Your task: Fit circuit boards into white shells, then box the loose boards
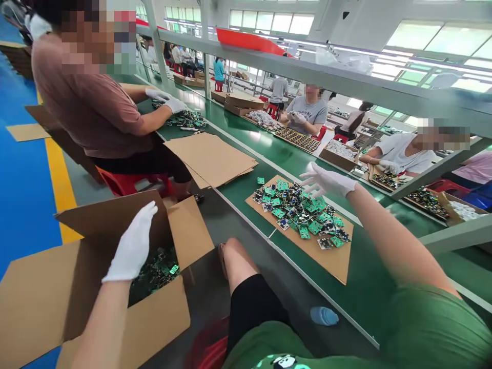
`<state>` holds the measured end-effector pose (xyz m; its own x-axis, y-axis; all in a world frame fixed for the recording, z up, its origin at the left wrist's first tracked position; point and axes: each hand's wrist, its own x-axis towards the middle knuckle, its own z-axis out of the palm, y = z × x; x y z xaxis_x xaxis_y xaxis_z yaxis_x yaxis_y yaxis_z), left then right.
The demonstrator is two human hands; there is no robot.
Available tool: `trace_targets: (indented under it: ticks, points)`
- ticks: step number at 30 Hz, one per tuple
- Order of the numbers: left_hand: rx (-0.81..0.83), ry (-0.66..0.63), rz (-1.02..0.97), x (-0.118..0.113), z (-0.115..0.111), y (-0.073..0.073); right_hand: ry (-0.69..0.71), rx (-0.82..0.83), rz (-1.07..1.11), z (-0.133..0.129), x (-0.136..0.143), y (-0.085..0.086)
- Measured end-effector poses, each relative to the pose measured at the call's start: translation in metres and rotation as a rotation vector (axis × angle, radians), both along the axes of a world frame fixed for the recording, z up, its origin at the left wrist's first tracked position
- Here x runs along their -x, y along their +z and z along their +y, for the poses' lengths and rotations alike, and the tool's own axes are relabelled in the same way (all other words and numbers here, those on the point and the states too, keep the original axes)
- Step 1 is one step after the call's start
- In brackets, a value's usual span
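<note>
My left hand (132, 243), in a white glove, is held over the open cardboard box (33, 294) on my left. Its fingers are stretched out and nothing shows in them. Inside that box lie many small circuit boards (159, 269), dark and green. My right hand (326, 180), also gloved in white, hovers above the far side of a heap of small circuit boards (294, 207). The fingers of this hand are spread, holding nothing visible. Under the heap is a flat cardboard sheet (338, 264) on the green table (369, 287).
Stacked cardboard sheets (213, 156) lie on the table ahead. A co-worker (88, 102) sits at left by another board pile (186, 120). A metal frame (292, 72) spans the table, with more people beyond it. A blue bottle (325, 316) is below the table edge.
</note>
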<state>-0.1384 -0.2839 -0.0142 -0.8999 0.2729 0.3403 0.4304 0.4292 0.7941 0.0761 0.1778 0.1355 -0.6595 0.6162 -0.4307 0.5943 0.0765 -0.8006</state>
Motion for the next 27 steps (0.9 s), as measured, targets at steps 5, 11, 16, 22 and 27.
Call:
trace_targets:
  ticks: [5,11,16,22,27]
  points:
    - [-0.106,-0.079,-0.133,-0.063,0.038,-0.025,-0.049,-0.116,0.063,0.003,-0.001,0.018]
    - [-0.276,-0.489,-0.106,-0.13,0.159,0.03,0.121,-0.19,0.266,-0.028,-0.007,0.037]
    - [-0.434,-0.362,-0.17,-0.143,0.186,0.038,0.681,-0.309,0.665,-0.127,0.053,0.006]
    - [-0.294,0.208,-0.474,-0.064,0.07,-0.07,0.959,-0.328,0.558,-0.305,0.206,-0.102]
    - [-0.139,0.617,-0.828,0.015,-0.1,-0.168,1.064,-0.455,0.034,-0.405,0.291,-0.27]
